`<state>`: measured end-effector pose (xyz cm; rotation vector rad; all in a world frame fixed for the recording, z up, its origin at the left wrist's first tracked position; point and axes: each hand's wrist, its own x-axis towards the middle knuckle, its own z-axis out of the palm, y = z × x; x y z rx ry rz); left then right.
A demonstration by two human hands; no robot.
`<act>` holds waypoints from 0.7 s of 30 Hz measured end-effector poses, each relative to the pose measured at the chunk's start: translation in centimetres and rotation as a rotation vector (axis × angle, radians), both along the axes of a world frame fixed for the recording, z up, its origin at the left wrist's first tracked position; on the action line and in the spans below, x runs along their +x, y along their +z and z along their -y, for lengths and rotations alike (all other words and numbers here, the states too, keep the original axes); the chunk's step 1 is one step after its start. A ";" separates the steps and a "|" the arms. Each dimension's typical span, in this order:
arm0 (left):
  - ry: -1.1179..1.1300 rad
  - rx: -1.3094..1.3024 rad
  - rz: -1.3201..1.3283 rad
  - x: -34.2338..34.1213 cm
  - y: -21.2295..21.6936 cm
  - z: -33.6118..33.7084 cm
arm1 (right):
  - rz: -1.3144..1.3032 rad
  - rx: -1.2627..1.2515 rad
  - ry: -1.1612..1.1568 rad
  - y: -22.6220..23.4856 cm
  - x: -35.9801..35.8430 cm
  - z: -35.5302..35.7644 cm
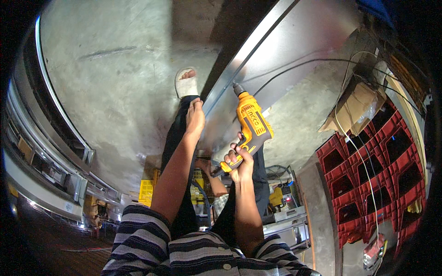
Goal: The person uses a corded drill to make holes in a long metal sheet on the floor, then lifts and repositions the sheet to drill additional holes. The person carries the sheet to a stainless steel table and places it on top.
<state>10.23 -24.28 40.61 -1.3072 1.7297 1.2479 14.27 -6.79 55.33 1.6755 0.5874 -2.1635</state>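
My right hand [239, 161] is wrapped round the handle of a yellow and black power drill [254, 123]. The drill points away from me, its chuck close against a long, shiny sheet-metal panel [285, 55]; whether the tip touches cannot be made out. A raised lip runs along the panel's left side. Beside that near left edge lies my left hand [195, 117], fingers stretched out and close together, next to my dark trouser leg. Its thumb is hidden. From behind the drill, a black cord [294, 66] curves across the panel to the right.
Red plastic crates [373, 170] and an open cardboard box [357, 108] stand at right. Metal frames [46, 170] line the left side. Behind my legs are another person's forearm [217, 185] and a yellow crate [146, 192]. A pale cable [363, 161] hangs over the red crates.
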 end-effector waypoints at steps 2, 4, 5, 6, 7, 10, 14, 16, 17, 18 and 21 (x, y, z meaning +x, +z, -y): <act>0.008 -0.005 -0.022 0.0 -0.8 0.0 | 0.007 0.200 0.342 0.5 -0.5 -0.2; 0.078 0.022 -0.030 -0.7 -0.8 -0.3 | -0.009 0.388 0.711 0.3 -0.1 -0.3; 0.070 0.017 -0.010 -0.7 -0.4 -0.5 | -0.025 0.510 0.929 -0.3 0.8 -0.6; 0.102 0.021 -0.024 -0.5 -0.5 -0.4 | -0.076 0.586 1.004 -0.3 0.6 -0.3; 0.134 0.025 -0.039 -0.3 -0.6 -0.4 | -0.088 0.631 1.094 -0.1 0.4 -0.2; 0.195 0.019 -0.035 -0.5 -0.2 -0.2 | -0.226 0.820 1.359 0.1 0.1 -0.5; 0.271 0.039 -0.042 -0.2 -0.4 0.2 | -0.200 0.802 1.720 1.1 -1.4 -1.5; 0.231 0.039 -0.042 -0.4 -0.6 0.2 | -0.199 0.796 1.700 1.1 -1.6 -1.9; 0.209 0.041 -0.041 -0.5 -0.7 0.1 | -0.196 0.794 1.689 1.3 -1.7 -2.2; 0.204 0.056 -0.035 -1.0 -1.0 0.3 | -0.174 0.757 1.587 1.7 -2.2 -2.6; 0.237 0.127 0.017 -3.8 -2.3 0.4 | -0.126 0.717 1.383 4.6 -4.6 -4.0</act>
